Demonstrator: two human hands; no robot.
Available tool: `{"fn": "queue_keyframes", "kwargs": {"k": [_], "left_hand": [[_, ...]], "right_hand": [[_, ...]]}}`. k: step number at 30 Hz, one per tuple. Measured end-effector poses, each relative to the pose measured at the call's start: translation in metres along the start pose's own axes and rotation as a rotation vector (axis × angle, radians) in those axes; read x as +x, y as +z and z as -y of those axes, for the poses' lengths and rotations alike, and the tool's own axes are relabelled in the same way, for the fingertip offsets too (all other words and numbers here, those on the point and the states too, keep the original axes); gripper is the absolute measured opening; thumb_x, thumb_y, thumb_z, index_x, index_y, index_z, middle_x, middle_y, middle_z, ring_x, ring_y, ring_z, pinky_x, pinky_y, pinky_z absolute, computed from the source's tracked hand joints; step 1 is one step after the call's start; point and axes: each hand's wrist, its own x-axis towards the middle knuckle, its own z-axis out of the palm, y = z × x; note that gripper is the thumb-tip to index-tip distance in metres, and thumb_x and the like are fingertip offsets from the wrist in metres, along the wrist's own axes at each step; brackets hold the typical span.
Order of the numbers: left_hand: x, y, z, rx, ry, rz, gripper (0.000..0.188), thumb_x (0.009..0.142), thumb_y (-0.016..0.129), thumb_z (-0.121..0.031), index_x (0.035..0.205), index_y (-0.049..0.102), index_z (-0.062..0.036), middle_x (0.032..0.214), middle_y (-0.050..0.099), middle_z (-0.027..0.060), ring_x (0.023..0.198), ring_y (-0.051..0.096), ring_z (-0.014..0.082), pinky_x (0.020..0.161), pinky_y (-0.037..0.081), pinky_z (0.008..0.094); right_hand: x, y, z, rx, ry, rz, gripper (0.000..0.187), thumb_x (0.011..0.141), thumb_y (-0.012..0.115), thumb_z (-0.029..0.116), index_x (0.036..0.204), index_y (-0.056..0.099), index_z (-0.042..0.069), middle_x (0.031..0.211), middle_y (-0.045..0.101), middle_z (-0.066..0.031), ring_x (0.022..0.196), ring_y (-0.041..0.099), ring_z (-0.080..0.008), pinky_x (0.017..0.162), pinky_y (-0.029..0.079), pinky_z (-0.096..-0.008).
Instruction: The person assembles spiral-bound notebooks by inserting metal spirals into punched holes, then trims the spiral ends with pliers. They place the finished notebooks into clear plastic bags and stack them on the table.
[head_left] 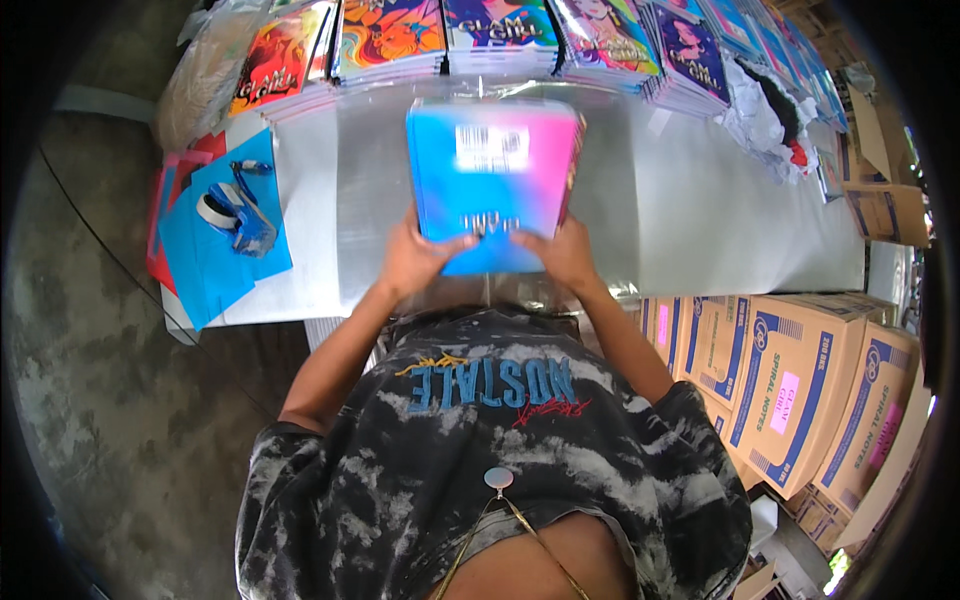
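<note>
A stack of notebooks [480, 200] with a blue-to-pink cover is held up in front of me, above the near part of the table. A white barcode label sits on the cover facing me. My left hand [415, 252] grips its lower left corner, thumb lying on the cover. At the lower right corner, my right hand [563, 250] grips it the same way. The fingers of both hands are hidden behind the stack. Slight blur keeps me from telling how many notebooks it holds.
Piles of colourful notebooks [390, 40] line the table's far side. At left, a blue tape dispenser [240, 222] lies on blue sheets [195, 265]. Crumpled plastic [765, 120] is at far right. Cardboard boxes [790, 380] stand right of me, below the white table [740, 230].
</note>
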Motion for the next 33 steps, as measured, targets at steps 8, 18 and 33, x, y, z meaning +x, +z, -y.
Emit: {"fn": "queue_keyframes", "kwargs": {"k": [8,18,33], "left_hand": [[0.05,-0.017,-0.003,0.659,-0.458,0.207,0.072,0.081,0.047,-0.065,0.101,0.065,0.0014,0.089,0.066,0.0181,0.091,0.062,0.0293,0.082,0.046,0.0374],[0.062,-0.014,0.096,1.058,-0.055,-0.722,0.05,0.083,0.06,-0.03,0.127,0.049,-0.0096,0.142,0.031,0.0159,0.133,0.018,0.0391,0.106,0.017,0.0503],[0.066,-0.095,0.066,0.475,-0.271,-0.593,0.028,0.079,0.068,-0.034,0.089,0.063,-0.0083,0.063,0.061,0.0065,0.056,0.055,0.017,0.054,0.041,0.0307]], "right_hand": [[0.04,-0.009,-0.006,-0.516,0.38,0.05,0.072,0.078,0.049,0.067,0.076,0.067,-0.003,0.071,0.064,-0.0221,0.072,0.063,-0.0378,0.066,0.047,-0.0448],[0.023,-0.022,-0.076,-0.84,0.089,-0.66,0.031,0.081,0.06,0.018,0.111,0.063,0.013,0.133,0.046,-0.0103,0.134,0.024,-0.0341,0.108,0.01,-0.0521],[0.028,-0.106,-0.065,-0.111,0.493,-0.48,0.023,0.074,0.072,0.017,0.089,0.068,0.0,0.073,0.063,-0.007,0.064,0.054,-0.0119,0.061,0.045,-0.0269]]}}
